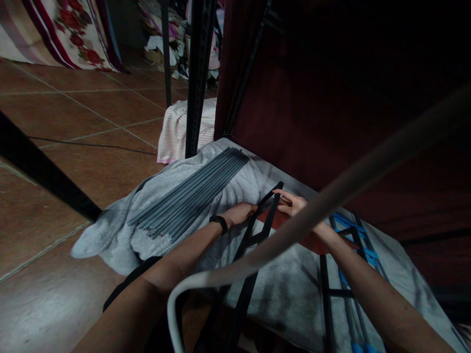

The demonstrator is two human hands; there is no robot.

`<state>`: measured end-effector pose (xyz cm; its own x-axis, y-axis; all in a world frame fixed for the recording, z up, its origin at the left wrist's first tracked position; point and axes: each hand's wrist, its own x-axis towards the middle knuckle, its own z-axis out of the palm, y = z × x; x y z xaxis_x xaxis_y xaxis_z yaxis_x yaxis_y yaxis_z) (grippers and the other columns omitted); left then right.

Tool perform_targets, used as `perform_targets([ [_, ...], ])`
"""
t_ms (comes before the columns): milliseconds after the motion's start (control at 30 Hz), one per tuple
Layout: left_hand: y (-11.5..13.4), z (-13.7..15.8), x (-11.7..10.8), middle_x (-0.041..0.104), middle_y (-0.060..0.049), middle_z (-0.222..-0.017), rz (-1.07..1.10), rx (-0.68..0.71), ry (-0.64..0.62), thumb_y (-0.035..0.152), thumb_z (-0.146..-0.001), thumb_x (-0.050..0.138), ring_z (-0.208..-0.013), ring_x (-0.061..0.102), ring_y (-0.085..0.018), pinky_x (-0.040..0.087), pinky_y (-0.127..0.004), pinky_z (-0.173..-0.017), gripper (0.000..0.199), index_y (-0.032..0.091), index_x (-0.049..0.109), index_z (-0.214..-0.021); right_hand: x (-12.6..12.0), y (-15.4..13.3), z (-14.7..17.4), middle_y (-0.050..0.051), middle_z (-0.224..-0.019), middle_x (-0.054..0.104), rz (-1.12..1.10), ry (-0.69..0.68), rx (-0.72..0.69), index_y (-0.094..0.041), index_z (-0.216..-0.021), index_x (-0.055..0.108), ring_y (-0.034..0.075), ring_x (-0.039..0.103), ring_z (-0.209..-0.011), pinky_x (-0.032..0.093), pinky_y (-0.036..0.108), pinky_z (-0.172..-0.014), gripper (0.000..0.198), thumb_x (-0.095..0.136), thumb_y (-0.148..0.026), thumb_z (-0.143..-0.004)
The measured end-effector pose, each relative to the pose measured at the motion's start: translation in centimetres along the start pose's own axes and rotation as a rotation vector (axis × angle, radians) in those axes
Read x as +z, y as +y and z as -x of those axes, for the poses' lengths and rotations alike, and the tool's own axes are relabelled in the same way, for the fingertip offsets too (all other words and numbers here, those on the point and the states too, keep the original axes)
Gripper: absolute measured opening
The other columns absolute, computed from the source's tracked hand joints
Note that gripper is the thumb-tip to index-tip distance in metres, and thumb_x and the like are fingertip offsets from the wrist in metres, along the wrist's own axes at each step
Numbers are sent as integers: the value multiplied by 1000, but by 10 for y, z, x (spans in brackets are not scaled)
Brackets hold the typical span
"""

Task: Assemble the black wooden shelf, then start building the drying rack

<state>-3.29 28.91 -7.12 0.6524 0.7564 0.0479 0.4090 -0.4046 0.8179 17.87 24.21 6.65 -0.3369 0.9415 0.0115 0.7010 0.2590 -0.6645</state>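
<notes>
The frame point(271, 213) is between the two hands; its far end lies just at the right fingertips, and its long black bars run back from the hands toward the body. The left hand point(242, 214) is at the left bar, with its fingers curled in; the bar hides the tips, so I cannot tell if it grips the bar or something small. The right hand point(293, 202) is half spread: the index finger reaches to the top of the far end, and the thumb is lower. Between these fingers shows a brown piece point(284, 200), too unclear for me to name, and I cannot tell how firmly it is held

Under the hands there is a red sheet point(310, 239), and around it the towel point(114, 236). To the left of the left hand, the rods point(195, 191) lie side by side. Beyond the right wrist, a second frame point(324, 279) lies beside blue strips point(344, 219). A pale tube point(257, 258) crosses in front of the right forearm

To work well here, I think the left hand should steady the bar close to the far end, so that it does not turn on the soft towel. The right fingers should press lightly and evenly, and the right arm should move with care near the tube
</notes>
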Motion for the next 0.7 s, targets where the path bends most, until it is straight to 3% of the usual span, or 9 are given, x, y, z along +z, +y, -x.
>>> perform_targets([
  [233,-2,-2,2,61,-3,-62,48,-149,-15,24,-89,48,-58,52,-13,37,-23,-55,21,13,62,-77,0,-1,-2,2,-111,73,-13,-28,5,-25,-134,57,21,68,-107,52,36,-99,53,60,-20,-81],
  [500,-1,-1,-1,71,-4,-87,-38,17,-9,14,-86,52,-77,57,-15,38,-24,-72,17,16,68,-89,0,5,-2,2,-111,73,-37,-32,35,-26,-135,57,23,67,-109,52,38,-100,56,61,-19,-80],
  [700,-6,-5,-2,72,-7,-83,-118,-11,-30,22,-89,53,-71,58,-16,38,-24,-64,19,12,70,-88,1,10,-5,1,-112,73,-23,-24,37,-28,-136,57,24,67,-108,52,39,-101,57,61,-18,-80],
])
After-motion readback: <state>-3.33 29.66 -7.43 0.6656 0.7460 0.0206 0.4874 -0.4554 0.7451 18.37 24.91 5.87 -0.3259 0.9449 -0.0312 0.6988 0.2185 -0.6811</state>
